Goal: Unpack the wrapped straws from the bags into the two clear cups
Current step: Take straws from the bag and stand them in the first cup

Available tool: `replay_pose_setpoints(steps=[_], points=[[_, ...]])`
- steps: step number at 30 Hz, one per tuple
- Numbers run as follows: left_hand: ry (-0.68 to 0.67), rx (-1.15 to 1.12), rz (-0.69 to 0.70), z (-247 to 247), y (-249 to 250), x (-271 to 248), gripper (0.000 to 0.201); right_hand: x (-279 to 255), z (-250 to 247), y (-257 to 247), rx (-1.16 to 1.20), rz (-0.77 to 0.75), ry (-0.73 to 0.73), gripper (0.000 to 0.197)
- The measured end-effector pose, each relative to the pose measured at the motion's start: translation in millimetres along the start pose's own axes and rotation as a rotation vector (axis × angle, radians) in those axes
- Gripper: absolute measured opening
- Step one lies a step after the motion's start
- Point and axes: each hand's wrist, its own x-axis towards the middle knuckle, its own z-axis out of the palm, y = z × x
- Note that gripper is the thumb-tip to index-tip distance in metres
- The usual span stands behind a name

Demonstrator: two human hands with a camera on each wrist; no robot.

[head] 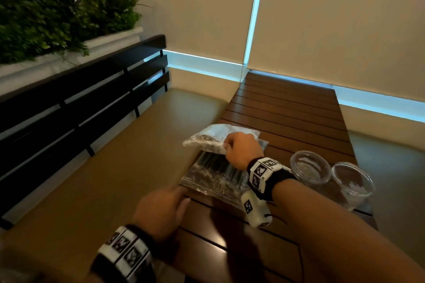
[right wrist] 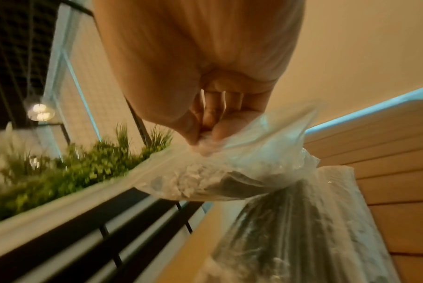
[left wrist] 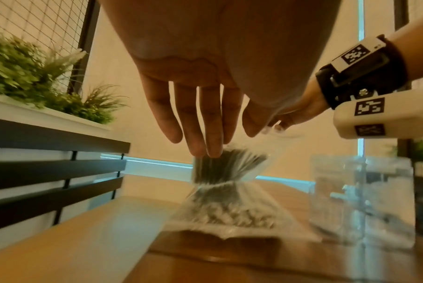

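Straws [head: 216, 167] remain bagged, both clear cups [head: 310, 165] strawless; right hand [head: 243, 149] pinches the upper zip bag [head: 207, 136], left hand [head: 161, 209] hovers slack, holding nothing.

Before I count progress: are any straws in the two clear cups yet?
No: in the head view both clear cups stand without straws on the table, and the straws are inside the bags.

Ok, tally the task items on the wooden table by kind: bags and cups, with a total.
Bags of straws: 2, the upper bag pinched by the right hand and the lower bag flat on the table
Clear cups: 2
Total: 4
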Motion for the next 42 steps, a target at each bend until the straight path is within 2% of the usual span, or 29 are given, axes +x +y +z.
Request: replay_pose_setpoints(steps=[2, 5, 8, 13, 18, 21, 27, 30, 34, 42], points=[[0.04, -0.011, -0.004, -1.2, 13.9, 16.0, 0.045, -4.1, -9.6, -4.2, 0.101, 0.014, -0.004, 0.019], [0.153, -0.198, -0.018, -10.0, 41.4, 39.3, 0.032, -15.3, -19.5, -10.8, 0.186, 0.036, -0.057, 0.021], [0.206, -0.256, -0.024, -15.4, 58.3, 61.3, 0.038, -25.9, -25.3, -14.6, 0.263, 0.065, -0.145, 0.019], [0.196, -0.35, -0.031, -23.0, 71.7, 84.4, 0.051, -35.0, -37.0, -10.2, 0.373, 0.099, -0.258, 0.015], [0.164, -0.484, -0.06, -30.0, 81.7, 96.4, 0.04, -37.6, -40.7, -3.4, 0.555, 0.171, -0.201, 0.023], [0.157, -0.473, -0.091, -35.1, 87.9, 101.2, 0.036, -34.0, -34.8, -1.4, 0.559, 0.154, -0.123, 0.029], [0.139, -0.34, -0.079, -34.6, 90.6, 102.1, 0.033, -33.8, -26.9, 0.4, 0.524, 0.13, -0.051, 0.028], [0.135, -0.459, -0.08, -32.9, 86.6, 99.0, 0.031, -33.2, -26.3, -1.4, 0.518, 0.108, -0.034, 0.028], [0.115, -0.599, -0.099, -34.6, 82.1, 96.5, 0.027, -31.1, -24.3, -5.1, 0.435, 0.078, 0.011, 0.03], [0.143, -0.552, -0.183, -33.4, 77.0, 96.7, 0.036, -29.7, -18.0, -20.1, 0.118, -0.053, 0.011, 0.032]])
